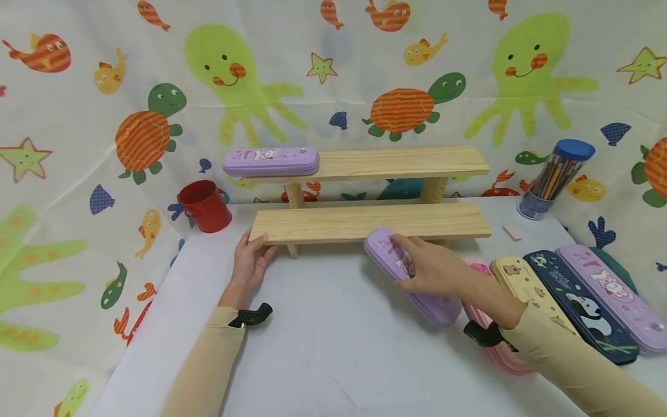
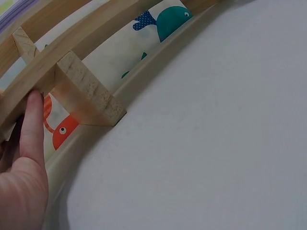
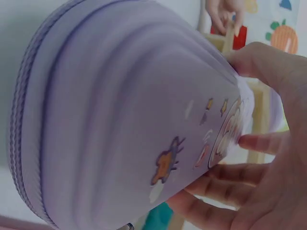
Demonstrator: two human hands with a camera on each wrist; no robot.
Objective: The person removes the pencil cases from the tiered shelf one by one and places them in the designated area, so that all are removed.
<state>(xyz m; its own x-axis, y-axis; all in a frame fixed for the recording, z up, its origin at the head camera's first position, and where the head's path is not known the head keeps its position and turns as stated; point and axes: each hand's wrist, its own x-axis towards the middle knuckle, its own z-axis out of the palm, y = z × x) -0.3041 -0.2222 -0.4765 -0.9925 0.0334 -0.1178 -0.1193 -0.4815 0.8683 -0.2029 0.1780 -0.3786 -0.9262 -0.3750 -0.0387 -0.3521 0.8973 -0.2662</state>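
My right hand (image 1: 440, 266) grips a purple zipped pencil case (image 1: 435, 304) across its width, tilted in front of the lower board of a two-tier wooden shelf (image 1: 365, 223). In the right wrist view, the thumb lies along one side of the case (image 3: 110, 110) and the fingers along the other; small cartoon prints show on its lid. My left hand (image 1: 249, 263) holds the left end of the lower board; in the left wrist view a finger touches the board's edge beside a wooden leg (image 2: 88, 88). A second purple pencil case (image 1: 271, 162) lies on the upper board's left end.
A red cup (image 1: 205, 205) stands left of the shelf. To the right are a blue-lidded jar of pencils (image 1: 554, 179), an eraser (image 1: 513, 233), and a row of pink (image 1: 505, 356), cream (image 1: 521, 278), navy panda (image 1: 568, 289) and purple (image 1: 615, 292) pencil cases. A printed cloth hangs behind.
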